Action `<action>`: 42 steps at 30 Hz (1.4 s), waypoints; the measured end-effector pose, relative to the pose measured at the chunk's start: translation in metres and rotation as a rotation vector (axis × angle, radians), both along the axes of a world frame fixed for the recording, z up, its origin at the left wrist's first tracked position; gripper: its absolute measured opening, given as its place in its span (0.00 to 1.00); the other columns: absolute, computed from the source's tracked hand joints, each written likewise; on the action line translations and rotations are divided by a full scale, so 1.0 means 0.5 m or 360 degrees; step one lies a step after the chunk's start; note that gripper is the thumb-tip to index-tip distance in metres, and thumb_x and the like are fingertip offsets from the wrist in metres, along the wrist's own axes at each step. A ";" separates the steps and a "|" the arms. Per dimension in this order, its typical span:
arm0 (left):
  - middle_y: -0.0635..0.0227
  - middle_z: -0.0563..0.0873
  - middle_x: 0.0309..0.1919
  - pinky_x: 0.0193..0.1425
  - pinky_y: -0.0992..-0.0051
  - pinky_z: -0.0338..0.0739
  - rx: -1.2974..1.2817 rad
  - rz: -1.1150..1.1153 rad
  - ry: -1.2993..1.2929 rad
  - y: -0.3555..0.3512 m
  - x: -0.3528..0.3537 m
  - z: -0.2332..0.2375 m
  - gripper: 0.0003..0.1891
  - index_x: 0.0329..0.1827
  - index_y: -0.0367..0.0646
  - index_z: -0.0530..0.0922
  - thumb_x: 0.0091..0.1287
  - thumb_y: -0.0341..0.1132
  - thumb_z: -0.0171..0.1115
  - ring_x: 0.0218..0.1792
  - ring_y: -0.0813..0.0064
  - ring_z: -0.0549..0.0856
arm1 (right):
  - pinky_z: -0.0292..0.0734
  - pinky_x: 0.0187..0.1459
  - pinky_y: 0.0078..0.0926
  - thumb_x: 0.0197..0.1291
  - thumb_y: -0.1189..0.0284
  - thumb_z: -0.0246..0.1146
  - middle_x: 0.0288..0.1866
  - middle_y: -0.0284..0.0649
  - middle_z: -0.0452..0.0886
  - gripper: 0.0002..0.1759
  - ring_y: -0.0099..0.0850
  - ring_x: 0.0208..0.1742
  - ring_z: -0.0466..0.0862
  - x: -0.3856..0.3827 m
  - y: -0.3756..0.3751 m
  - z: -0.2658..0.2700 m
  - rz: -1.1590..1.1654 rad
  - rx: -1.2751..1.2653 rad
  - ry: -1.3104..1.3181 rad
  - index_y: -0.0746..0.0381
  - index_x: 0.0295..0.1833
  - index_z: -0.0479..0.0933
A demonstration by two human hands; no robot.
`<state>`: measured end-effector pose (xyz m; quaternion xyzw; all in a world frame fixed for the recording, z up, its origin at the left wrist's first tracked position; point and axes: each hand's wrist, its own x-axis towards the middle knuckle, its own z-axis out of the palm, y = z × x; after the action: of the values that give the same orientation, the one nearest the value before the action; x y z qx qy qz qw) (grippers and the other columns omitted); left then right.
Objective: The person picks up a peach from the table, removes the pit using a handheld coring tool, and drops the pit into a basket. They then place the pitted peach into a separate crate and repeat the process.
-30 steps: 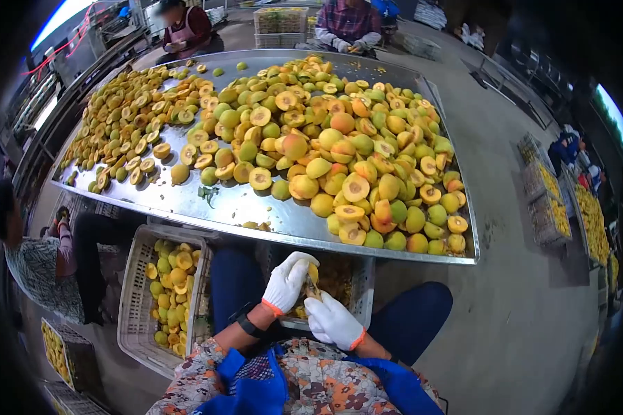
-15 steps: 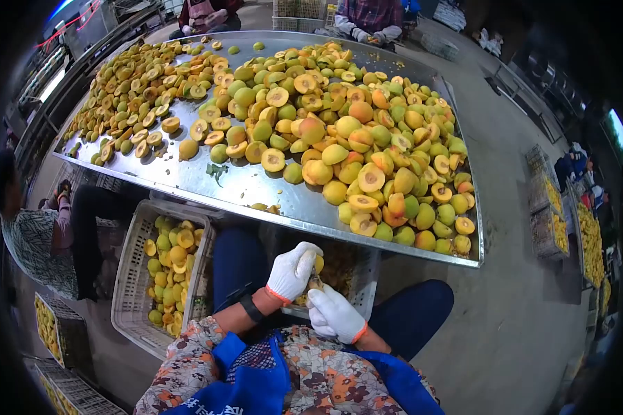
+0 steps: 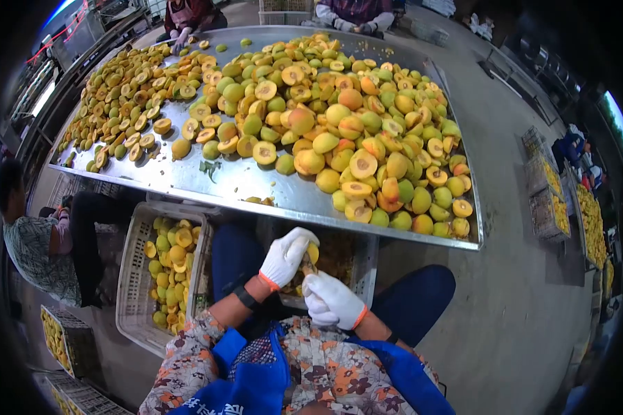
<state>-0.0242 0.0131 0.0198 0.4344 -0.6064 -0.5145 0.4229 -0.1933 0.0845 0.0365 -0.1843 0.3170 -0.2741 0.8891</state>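
Note:
My left hand (image 3: 284, 259), in a white glove, is closed around a yellow peach piece (image 3: 313, 253) above my lap. My right hand (image 3: 331, 300), also gloved, grips a small brownish tool (image 3: 307, 266) whose end meets the fruit; its exact kind is hidden by my fingers. Beneath both hands sits a crate (image 3: 368, 271) between my knees, with dark scraps and yellow bits inside. Just beyond lies a metal table (image 3: 256, 200) heaped with halved peaches (image 3: 363, 164), many with the pit cavity showing.
To my left stands a pale plastic crate (image 3: 127, 294) of peach halves. A seated person (image 3: 38, 249) is beyond it, and two more people sit across the table. More filled crates (image 3: 69, 339) stand at lower left, others (image 3: 548, 214) at far right.
My view has shifted a little, so the table sits slightly higher. My hands have risen slightly, still holding the peach piece and the tool. Across the table, one person's hand now reaches the fruit.

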 end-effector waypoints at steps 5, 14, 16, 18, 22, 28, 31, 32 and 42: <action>0.68 0.84 0.30 0.37 0.76 0.78 0.0158 -0.0019 0.0053 -0.016 -0.010 -0.006 0.19 0.45 0.39 0.82 0.84 0.43 0.45 0.30 0.81 0.82 | 0.51 0.12 0.19 0.82 0.55 0.50 0.18 0.24 0.62 0.14 0.16 0.10 0.57 0.013 -0.010 -0.004 -0.0130 0.0047 0.0145 0.50 0.43 0.68; 0.66 0.86 0.32 0.38 0.79 0.77 0.0319 -0.0391 0.0570 -0.032 -0.007 -0.015 0.24 0.46 0.37 0.82 0.84 0.49 0.45 0.31 0.81 0.82 | 0.52 0.12 0.20 0.83 0.60 0.50 0.17 0.27 0.64 0.13 0.18 0.09 0.58 0.004 -0.004 0.008 -0.0165 0.0058 -0.0037 0.54 0.45 0.72; 0.67 0.85 0.30 0.36 0.80 0.76 0.0273 -0.0227 0.0410 -0.024 -0.020 -0.021 0.24 0.45 0.37 0.83 0.84 0.48 0.45 0.30 0.83 0.81 | 0.52 0.12 0.21 0.82 0.62 0.52 0.17 0.28 0.64 0.12 0.18 0.10 0.58 0.010 -0.003 0.014 -0.0267 0.0104 0.0033 0.55 0.45 0.72; 0.71 0.83 0.28 0.34 0.82 0.73 0.0340 0.0048 0.0242 -0.028 -0.035 -0.022 0.24 0.42 0.38 0.84 0.84 0.47 0.45 0.28 0.86 0.77 | 0.52 0.12 0.20 0.82 0.62 0.53 0.17 0.27 0.64 0.11 0.18 0.10 0.58 0.010 -0.007 0.012 -0.0289 0.0040 0.0155 0.55 0.44 0.72; 0.73 0.82 0.30 0.35 0.82 0.72 0.0150 -0.0012 0.0221 -0.019 -0.027 -0.022 0.23 0.42 0.40 0.84 0.84 0.46 0.45 0.29 0.86 0.76 | 0.52 0.12 0.20 0.82 0.61 0.53 0.18 0.26 0.64 0.12 0.17 0.10 0.57 0.001 -0.001 0.000 -0.0213 0.0046 0.0090 0.54 0.43 0.72; 0.67 0.84 0.30 0.41 0.77 0.78 0.0250 -0.0234 0.0183 -0.029 -0.011 -0.021 0.27 0.42 0.38 0.83 0.86 0.48 0.40 0.32 0.80 0.82 | 0.51 0.12 0.19 0.83 0.59 0.50 0.18 0.27 0.64 0.13 0.17 0.10 0.59 -0.004 0.009 -0.003 -0.0100 0.0076 -0.0075 0.53 0.44 0.72; 0.66 0.85 0.29 0.41 0.77 0.78 0.0339 -0.0194 0.0159 -0.027 -0.016 -0.017 0.29 0.40 0.38 0.83 0.86 0.51 0.40 0.31 0.79 0.83 | 0.52 0.12 0.19 0.82 0.62 0.52 0.19 0.26 0.64 0.11 0.16 0.11 0.58 0.004 -0.001 -0.001 -0.0184 0.0041 0.0103 0.55 0.44 0.70; 0.65 0.84 0.28 0.40 0.76 0.79 0.0369 -0.0224 0.0238 -0.028 -0.016 -0.018 0.29 0.41 0.38 0.82 0.86 0.52 0.39 0.30 0.76 0.83 | 0.53 0.12 0.19 0.82 0.62 0.51 0.19 0.26 0.64 0.11 0.16 0.11 0.59 -0.002 0.000 0.003 -0.0133 -0.0026 0.0051 0.55 0.44 0.71; 0.63 0.87 0.34 0.37 0.75 0.80 0.0381 0.0815 0.0801 -0.033 0.102 -0.006 0.23 0.49 0.41 0.83 0.82 0.54 0.50 0.31 0.71 0.85 | 0.56 0.15 0.17 0.79 0.67 0.56 0.23 0.26 0.68 0.08 0.15 0.15 0.64 -0.015 -0.005 0.019 -0.0161 -0.0436 0.0207 0.58 0.56 0.68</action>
<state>0.0266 -0.0036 0.0168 0.4783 -0.2909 -0.5499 0.6199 -0.2007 0.0822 0.0462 -0.3049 0.3423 -0.3467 0.8184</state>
